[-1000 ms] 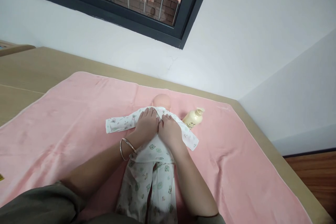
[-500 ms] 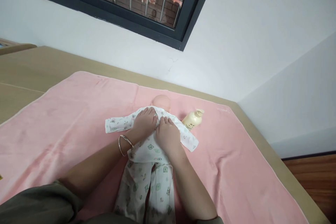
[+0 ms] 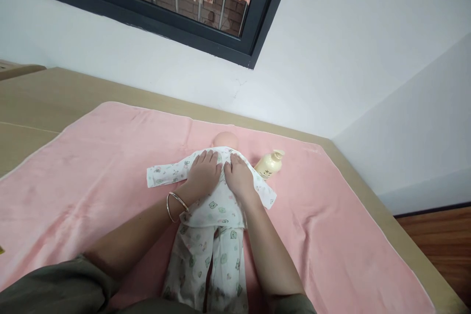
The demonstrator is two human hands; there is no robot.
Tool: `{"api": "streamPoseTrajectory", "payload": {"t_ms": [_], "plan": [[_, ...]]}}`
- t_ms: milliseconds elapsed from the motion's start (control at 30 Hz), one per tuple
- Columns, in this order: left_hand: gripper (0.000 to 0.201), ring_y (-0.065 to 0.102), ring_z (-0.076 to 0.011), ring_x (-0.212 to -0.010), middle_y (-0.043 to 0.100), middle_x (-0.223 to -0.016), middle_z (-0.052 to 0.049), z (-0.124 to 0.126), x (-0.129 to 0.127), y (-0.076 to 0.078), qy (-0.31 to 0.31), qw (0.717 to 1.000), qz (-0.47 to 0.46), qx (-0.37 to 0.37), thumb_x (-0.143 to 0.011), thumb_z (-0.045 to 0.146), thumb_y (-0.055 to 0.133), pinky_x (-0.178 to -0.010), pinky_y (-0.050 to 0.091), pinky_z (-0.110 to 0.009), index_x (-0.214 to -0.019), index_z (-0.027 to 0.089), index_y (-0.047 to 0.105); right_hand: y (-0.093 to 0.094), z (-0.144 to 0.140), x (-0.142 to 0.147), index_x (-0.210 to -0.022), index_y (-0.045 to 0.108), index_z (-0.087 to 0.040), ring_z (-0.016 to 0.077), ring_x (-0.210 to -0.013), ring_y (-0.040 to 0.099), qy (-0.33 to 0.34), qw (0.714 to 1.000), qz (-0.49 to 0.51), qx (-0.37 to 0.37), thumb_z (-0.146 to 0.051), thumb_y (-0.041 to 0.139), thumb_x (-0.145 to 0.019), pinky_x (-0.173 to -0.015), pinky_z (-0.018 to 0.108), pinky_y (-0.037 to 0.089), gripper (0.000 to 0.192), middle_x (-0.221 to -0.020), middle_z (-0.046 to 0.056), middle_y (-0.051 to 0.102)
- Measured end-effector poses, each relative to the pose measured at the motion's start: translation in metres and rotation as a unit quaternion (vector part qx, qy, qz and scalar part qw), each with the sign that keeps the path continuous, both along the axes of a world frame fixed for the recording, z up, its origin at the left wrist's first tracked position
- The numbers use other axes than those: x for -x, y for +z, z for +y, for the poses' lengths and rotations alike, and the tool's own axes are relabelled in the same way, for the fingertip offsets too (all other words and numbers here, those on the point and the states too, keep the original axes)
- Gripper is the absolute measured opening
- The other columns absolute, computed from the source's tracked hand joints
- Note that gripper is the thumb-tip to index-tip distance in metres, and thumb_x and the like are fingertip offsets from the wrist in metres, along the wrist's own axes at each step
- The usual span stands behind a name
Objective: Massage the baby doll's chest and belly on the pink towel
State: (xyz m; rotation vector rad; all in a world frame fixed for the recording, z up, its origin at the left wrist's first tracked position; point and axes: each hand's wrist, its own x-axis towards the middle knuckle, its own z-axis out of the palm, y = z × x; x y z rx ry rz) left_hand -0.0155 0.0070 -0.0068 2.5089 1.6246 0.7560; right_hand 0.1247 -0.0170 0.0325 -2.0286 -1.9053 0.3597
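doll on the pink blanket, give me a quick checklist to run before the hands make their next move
1. Doll lying flat on the pink blanket: ok.
2. Left hand laid flat on the printed top at the chest: ok.
3. Right hand flat beside it, palm down: ok.
4. Both sleeves spread out to the sides: ok.
5. Front closure of the top fastened: cannot tell, the hands cover it.
6. Cream pump bottle lies on its side right by one sleeve, close to the right hand: not ok.
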Motion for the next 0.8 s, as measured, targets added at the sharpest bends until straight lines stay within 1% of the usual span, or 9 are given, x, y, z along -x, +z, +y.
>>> {"api": "streamPoseTrajectory", "payload": {"t_ms": [167, 267, 400, 467, 533, 600, 667, 733, 800], "plan": [[0.042, 0.059, -0.0314, -0.126, 0.068, -0.129, -0.018, 0.002, 0.009, 0.014, -0.059, 0.997, 0.016, 0.036, -0.103, 0.028, 0.037, -0.111, 0.046, -0.047, -0.131, 0.007, 0.061, -0.004, 0.004, -0.009, -0.157, 0.039, -0.004, 0.0299, -0.157, 0.028, 0.043, 0.999, -0.013, 0.015, -0.036, 0.034, -0.107, -0.128, 0.044, 0.021, 0.060, -0.165, 0.020, 0.037], [0.038, 0.061, -0.0317, -0.120, 0.070, -0.123, -0.018, -0.002, 0.013, 0.024, -0.078, 0.996, 0.022, 0.048, -0.101, 0.025, 0.039, -0.107, 0.048, -0.046, -0.124, 0.008, 0.064, -0.002, 0.005, -0.013, -0.158, 0.037, -0.004, 0.0296, -0.158, 0.026, 0.059, 0.997, -0.036, 0.021, -0.037, 0.030, -0.108, -0.128, 0.045, 0.019, 0.061, -0.166, 0.021, 0.035], [0.030, 0.064, -0.0298, -0.112, 0.071, -0.115, -0.016, 0.001, 0.016, 0.028, -0.097, 0.994, 0.012, 0.049, -0.099, 0.023, 0.041, -0.102, 0.050, -0.044, -0.112, 0.012, 0.066, 0.005, -0.003, -0.003, -0.156, 0.040, -0.001, 0.0300, -0.155, 0.032, 0.049, 0.996, -0.066, 0.022, -0.033, 0.029, -0.108, -0.127, 0.044, 0.024, 0.059, -0.162, 0.022, 0.041], [0.027, 0.066, -0.0270, -0.104, 0.072, -0.107, -0.013, 0.009, 0.017, 0.025, -0.105, 0.993, 0.000, 0.057, -0.099, 0.023, 0.041, -0.098, 0.052, -0.041, -0.100, 0.016, 0.066, 0.006, -0.010, 0.009, -0.153, 0.045, -0.004, 0.0296, -0.152, 0.038, 0.028, 0.996, -0.078, 0.016, -0.029, 0.031, -0.106, -0.124, 0.042, 0.030, 0.055, -0.158, 0.021, 0.047], [0.028, 0.066, -0.0258, -0.099, 0.072, -0.103, -0.012, 0.017, 0.018, 0.020, -0.101, 0.994, -0.005, 0.053, -0.100, 0.024, 0.039, -0.093, 0.053, -0.040, -0.095, 0.017, 0.065, 0.006, -0.018, 0.022, -0.152, 0.048, -0.008, 0.0295, -0.150, 0.041, 0.005, 0.996, -0.088, 0.005, -0.025, 0.035, -0.104, -0.121, 0.042, 0.034, 0.052, -0.156, 0.019, 0.051], [0.031, 0.066, -0.0264, -0.102, 0.072, -0.104, -0.013, 0.021, 0.017, 0.014, -0.094, 0.995, 0.001, 0.030, -0.102, 0.024, 0.036, -0.095, 0.052, -0.042, -0.097, 0.017, 0.066, 0.004, -0.025, 0.032, -0.151, 0.050, -0.010, 0.0309, -0.150, 0.040, -0.003, 0.996, -0.092, -0.006, -0.025, 0.039, -0.103, -0.121, 0.043, 0.034, 0.051, -0.155, 0.019, 0.051], [0.035, 0.064, -0.0281, -0.109, 0.071, -0.110, -0.015, 0.019, 0.014, 0.010, -0.093, 0.996, 0.014, 0.002, -0.103, 0.024, 0.033, -0.102, 0.049, -0.046, -0.102, 0.016, 0.067, 0.003, -0.026, 0.034, -0.149, 0.052, -0.011, 0.0314, -0.151, 0.039, -0.007, 0.997, -0.079, -0.013, -0.025, 0.040, -0.103, -0.121, 0.044, 0.033, 0.050, -0.155, 0.019, 0.052], [0.036, 0.062, -0.0300, -0.116, 0.070, -0.119, -0.018, 0.011, 0.010, 0.009, -0.087, 0.996, 0.027, -0.011, -0.104, 0.025, 0.033, -0.106, 0.046, -0.048, -0.111, 0.013, 0.066, 0.004, -0.022, 0.027, -0.147, 0.055, -0.014, 0.0298, -0.150, 0.040, -0.010, 0.999, -0.048, -0.011, -0.025, 0.040, -0.102, -0.120, 0.043, 0.034, 0.049, -0.155, 0.016, 0.053], [0.036, 0.060, -0.0315, -0.121, 0.068, -0.126, -0.020, 0.002, 0.007, 0.010, -0.072, 0.996, 0.041, -0.011, -0.104, 0.027, 0.036, -0.106, 0.046, -0.049, -0.121, 0.012, 0.063, 0.005, -0.014, 0.014, -0.144, 0.058, -0.016, 0.0281, -0.148, 0.042, -0.008, 1.000, -0.013, -0.008, -0.024, 0.041, -0.100, -0.120, 0.041, 0.034, 0.047, -0.155, 0.014, 0.053]]}}
